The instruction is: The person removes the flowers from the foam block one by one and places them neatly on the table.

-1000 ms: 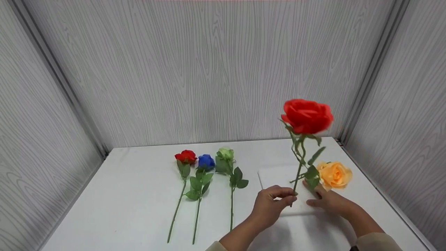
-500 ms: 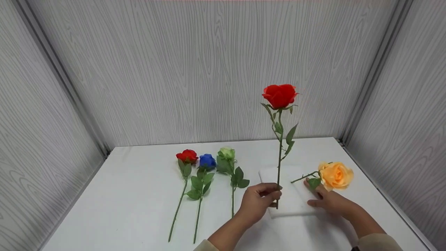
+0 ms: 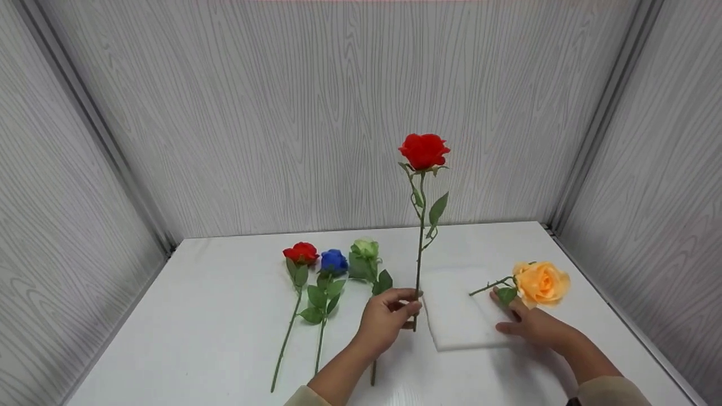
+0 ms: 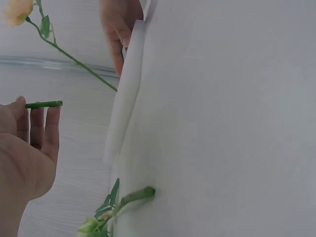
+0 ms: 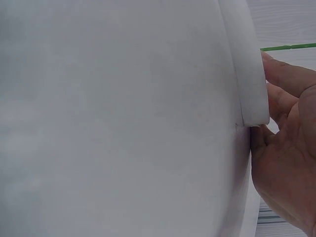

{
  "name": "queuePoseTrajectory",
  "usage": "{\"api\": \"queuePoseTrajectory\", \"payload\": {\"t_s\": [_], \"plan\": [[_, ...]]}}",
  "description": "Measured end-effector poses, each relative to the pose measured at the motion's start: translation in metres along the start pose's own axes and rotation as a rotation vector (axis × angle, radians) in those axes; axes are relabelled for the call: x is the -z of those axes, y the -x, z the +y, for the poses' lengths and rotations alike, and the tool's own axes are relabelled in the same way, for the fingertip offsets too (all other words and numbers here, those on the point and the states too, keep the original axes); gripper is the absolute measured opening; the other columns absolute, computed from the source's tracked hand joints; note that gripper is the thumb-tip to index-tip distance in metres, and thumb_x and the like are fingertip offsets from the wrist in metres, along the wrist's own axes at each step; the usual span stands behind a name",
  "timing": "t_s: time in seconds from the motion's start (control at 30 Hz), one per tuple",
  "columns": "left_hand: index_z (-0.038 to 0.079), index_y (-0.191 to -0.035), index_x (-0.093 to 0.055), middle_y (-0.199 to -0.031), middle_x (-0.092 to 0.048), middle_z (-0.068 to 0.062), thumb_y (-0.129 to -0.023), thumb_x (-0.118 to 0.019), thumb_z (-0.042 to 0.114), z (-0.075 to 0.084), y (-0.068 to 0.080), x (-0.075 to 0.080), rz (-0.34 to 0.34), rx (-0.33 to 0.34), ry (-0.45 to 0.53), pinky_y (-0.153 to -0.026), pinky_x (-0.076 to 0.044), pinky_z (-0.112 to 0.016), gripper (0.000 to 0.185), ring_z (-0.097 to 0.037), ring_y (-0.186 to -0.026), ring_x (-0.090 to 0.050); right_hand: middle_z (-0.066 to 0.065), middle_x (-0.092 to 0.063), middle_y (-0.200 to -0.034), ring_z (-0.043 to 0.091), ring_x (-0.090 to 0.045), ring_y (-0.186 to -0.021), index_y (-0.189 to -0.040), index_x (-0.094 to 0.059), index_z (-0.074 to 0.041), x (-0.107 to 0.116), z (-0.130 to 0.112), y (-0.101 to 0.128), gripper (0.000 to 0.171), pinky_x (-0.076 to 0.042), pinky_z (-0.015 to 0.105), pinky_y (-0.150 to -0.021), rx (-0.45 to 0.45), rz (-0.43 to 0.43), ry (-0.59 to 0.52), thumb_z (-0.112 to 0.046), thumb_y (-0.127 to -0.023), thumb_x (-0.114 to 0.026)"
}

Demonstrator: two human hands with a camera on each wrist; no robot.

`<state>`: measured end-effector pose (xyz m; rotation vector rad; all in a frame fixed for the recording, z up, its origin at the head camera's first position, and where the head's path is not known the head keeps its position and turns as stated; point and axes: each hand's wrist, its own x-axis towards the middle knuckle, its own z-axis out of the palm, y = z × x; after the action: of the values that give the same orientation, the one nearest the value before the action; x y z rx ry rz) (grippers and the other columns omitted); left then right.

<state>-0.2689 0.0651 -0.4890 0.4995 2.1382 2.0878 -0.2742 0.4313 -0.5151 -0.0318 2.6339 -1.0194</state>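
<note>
My left hand [image 3: 383,318] pinches the lower stem of a red rose [image 3: 424,151] and holds it upright above the table, left of a white foam slab [image 3: 457,332]. In the left wrist view the green stem end [image 4: 44,104] pokes out past the fingertips. A yellow-orange rose [image 3: 542,283] stands over the slab, its stem [image 4: 81,64] running down to the foam. At the slab's right side my right hand [image 3: 536,327] rests with spread fingers, touching its edge. In the right wrist view, fingers [image 5: 284,74] lie against the slab's end; some contact is hidden.
Left of the slab, a second red rose [image 3: 300,254], a blue rose [image 3: 334,262] and a pale green rose [image 3: 365,248] lie on the white table [image 3: 197,316]. The left forearm crosses the green rose's stem. Grey wood-grain panels [image 3: 338,113] enclose the back and sides.
My left hand has carried the red rose leftward from above the foam slab, and the stem has become more upright. My right hand and the yellow-orange rose have stayed in place.
</note>
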Motion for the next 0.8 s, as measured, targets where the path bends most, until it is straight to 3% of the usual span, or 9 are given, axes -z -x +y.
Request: {"api": "queuePoseTrajectory", "payload": {"t_s": [0.17, 0.23, 0.3, 0.33, 0.4, 0.47, 0.57, 0.8], "plan": [[0.016, -0.127, -0.080, -0.115, -0.076, -0.004, -0.102, -0.077, 0.019, 0.003, 0.005, 0.021, -0.005, 0.036, -0.020, -0.082, -0.069, -0.031, 0.024, -0.012, -0.098, -0.071, 0.008, -0.051, -0.102, 0.025, -0.048, -0.094, -0.108, -0.046, -0.009, -0.001, -0.001, 0.000, 0.050, -0.034, 0.035, -0.078, -0.003, 0.005, 0.006, -0.047, -0.100, -0.077], [0.017, -0.128, -0.080, -0.115, -0.076, -0.004, -0.103, -0.076, 0.019, 0.005, 0.008, 0.028, -0.007, 0.049, -0.025, -0.083, -0.069, -0.032, 0.025, -0.013, -0.099, -0.072, 0.018, -0.061, -0.112, 0.032, -0.056, -0.107, -0.114, -0.050, -0.007, -0.001, -0.001, 0.000, 0.050, -0.040, 0.038, -0.085, 0.010, 0.005, 0.006, -0.047, -0.100, -0.077], [0.017, -0.128, -0.079, -0.115, -0.075, -0.004, -0.102, -0.077, 0.020, 0.006, 0.011, 0.034, 0.003, 0.058, -0.029, -0.083, -0.069, -0.033, 0.026, -0.014, -0.099, -0.072, 0.030, -0.057, -0.147, 0.045, -0.054, -0.135, -0.136, -0.053, -0.004, -0.001, -0.001, 0.000, 0.061, -0.046, 0.048, -0.104, 0.026, -0.006, -0.008, -0.047, -0.100, -0.076], [0.017, -0.128, -0.079, -0.115, -0.075, -0.005, -0.102, -0.078, 0.020, 0.007, 0.012, 0.037, 0.011, 0.063, -0.029, -0.083, -0.069, -0.034, 0.027, -0.014, -0.099, -0.072, 0.030, -0.045, -0.165, 0.050, -0.044, -0.149, -0.149, -0.049, -0.005, -0.001, -0.001, 0.001, 0.070, -0.043, 0.056, -0.114, 0.035, -0.012, -0.016, -0.047, -0.100, -0.076], [0.016, -0.128, -0.079, -0.114, -0.074, -0.006, -0.101, -0.078, 0.020, 0.009, 0.014, 0.042, 0.030, 0.070, -0.033, -0.083, -0.069, -0.034, 0.027, -0.014, -0.099, -0.073, 0.023, -0.016, -0.179, 0.052, -0.016, -0.165, -0.168, -0.034, -0.009, -0.002, -0.001, 0.001, 0.088, -0.025, 0.070, -0.130, 0.057, -0.025, -0.039, -0.046, -0.100, -0.076], [0.017, -0.129, -0.079, -0.113, -0.074, -0.006, -0.101, -0.079, 0.021, 0.011, 0.017, 0.047, 0.049, 0.078, -0.044, -0.083, -0.069, -0.034, 0.028, -0.015, -0.098, -0.073, 0.021, -0.012, -0.181, 0.053, -0.008, -0.166, -0.173, -0.024, -0.012, -0.002, 0.000, 0.001, 0.097, -0.014, 0.073, -0.132, 0.060, -0.034, -0.056, -0.046, -0.099, -0.077], [0.016, -0.131, -0.078, -0.112, -0.074, -0.007, -0.101, -0.079, 0.022, 0.014, 0.021, 0.055, 0.071, 0.083, -0.062, -0.083, -0.069, -0.034, 0.030, -0.016, -0.098, -0.073, 0.022, -0.011, -0.181, 0.053, -0.006, -0.166, -0.174, -0.021, -0.013, -0.003, 0.000, 0.002, 0.098, -0.011, 0.074, -0.132, 0.064, -0.040, -0.063, -0.045, -0.099, -0.077], [0.013, -0.141, -0.071, -0.116, -0.073, -0.010, -0.101, -0.079, 0.022, 0.016, 0.029, 0.071, 0.098, 0.085, -0.078, -0.083, -0.069, -0.035, 0.041, -0.019, -0.102, -0.072, 0.026, -0.014, -0.179, 0.054, -0.014, -0.165, -0.173, -0.022, -0.012, -0.002, 0.000, 0.002, 0.099, -0.019, 0.073, -0.131, 0.058, -0.029, -0.039, -0.048, -0.099, -0.077]]}}
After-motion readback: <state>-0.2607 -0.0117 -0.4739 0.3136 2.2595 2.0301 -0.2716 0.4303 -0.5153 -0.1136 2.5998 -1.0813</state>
